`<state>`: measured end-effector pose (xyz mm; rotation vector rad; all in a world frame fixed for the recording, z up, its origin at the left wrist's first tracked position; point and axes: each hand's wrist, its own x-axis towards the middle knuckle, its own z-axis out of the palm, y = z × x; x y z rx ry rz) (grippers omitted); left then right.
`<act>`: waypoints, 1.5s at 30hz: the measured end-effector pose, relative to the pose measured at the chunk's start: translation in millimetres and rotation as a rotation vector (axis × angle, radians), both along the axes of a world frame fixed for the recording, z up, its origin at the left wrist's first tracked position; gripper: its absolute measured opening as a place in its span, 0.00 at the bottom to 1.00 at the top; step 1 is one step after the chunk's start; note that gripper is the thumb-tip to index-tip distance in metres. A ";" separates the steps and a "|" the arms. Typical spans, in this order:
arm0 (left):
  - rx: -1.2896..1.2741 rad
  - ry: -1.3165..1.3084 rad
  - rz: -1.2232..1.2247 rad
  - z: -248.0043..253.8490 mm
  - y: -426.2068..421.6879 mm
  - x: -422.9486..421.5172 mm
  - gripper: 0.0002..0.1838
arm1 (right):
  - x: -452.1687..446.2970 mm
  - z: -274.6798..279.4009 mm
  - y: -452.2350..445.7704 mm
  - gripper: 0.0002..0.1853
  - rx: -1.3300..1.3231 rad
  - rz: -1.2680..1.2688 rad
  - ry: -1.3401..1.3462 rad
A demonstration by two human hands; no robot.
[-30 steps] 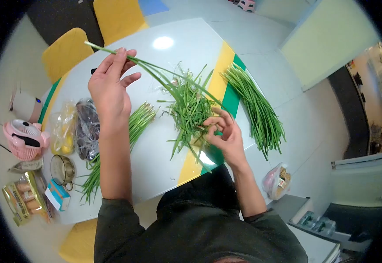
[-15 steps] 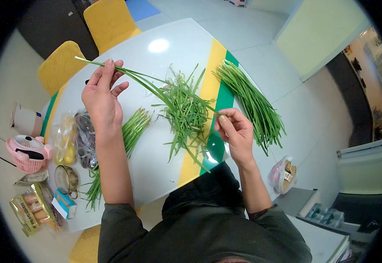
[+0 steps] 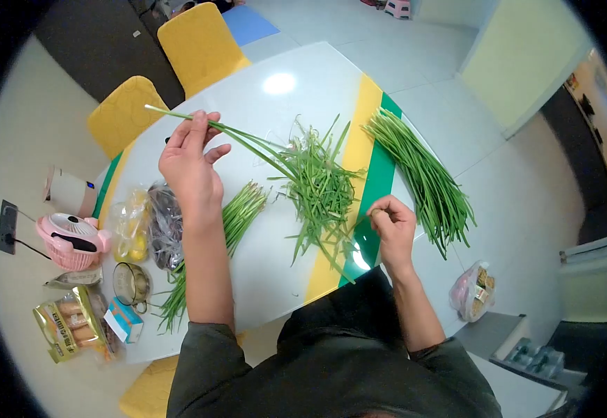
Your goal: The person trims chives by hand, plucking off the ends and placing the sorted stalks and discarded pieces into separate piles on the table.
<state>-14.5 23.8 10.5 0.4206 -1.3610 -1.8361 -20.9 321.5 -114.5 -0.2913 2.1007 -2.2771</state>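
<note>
My left hand (image 3: pixel 193 167) is raised over the far left of the table, its thumb and fingers pinching a few long garlic chives (image 3: pixel 248 143) near their pale ends. Their green leaves slope down toward a loose heap of chive scraps (image 3: pixel 321 184) at the table's middle. Close to the right of that heap, my right hand (image 3: pixel 394 230) is closed in a pinch; whatever sits between its fingertips is too small to make out. A neat bundle of chives (image 3: pixel 425 177) lies along the right edge. Another bunch (image 3: pixel 243 216) is partly hidden behind my left forearm.
On the left stand a bag with yellow items (image 3: pixel 133 226), a dark plastic bag (image 3: pixel 166 226), a glass mug (image 3: pixel 131 284), a tissue pack (image 3: pixel 124 322), a bread bag (image 3: pixel 73 324) and a pink fan (image 3: pixel 73 240). Yellow chairs (image 3: pixel 199 49) are beyond the table (image 3: pixel 269 279).
My right hand has come away from the chive leaf tips, moving slightly down toward me. My left hand still pinches the chives. The whole view has shifted a little.
</note>
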 end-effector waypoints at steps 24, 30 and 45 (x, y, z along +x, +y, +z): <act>0.089 -0.355 -0.846 -20.8 174.2 -78.6 0.12 | -8.3 -28.7 28.0 0.25 0.336 0.063 0.339; 0.056 -0.557 -0.795 -74.3 226.0 -148.3 0.12 | -13.3 -37.2 29.5 0.20 0.357 0.039 0.447; -1.095 -0.223 -0.336 -89.4 222.7 -151.6 0.14 | -15.8 -39.7 33.7 0.18 0.313 0.086 0.459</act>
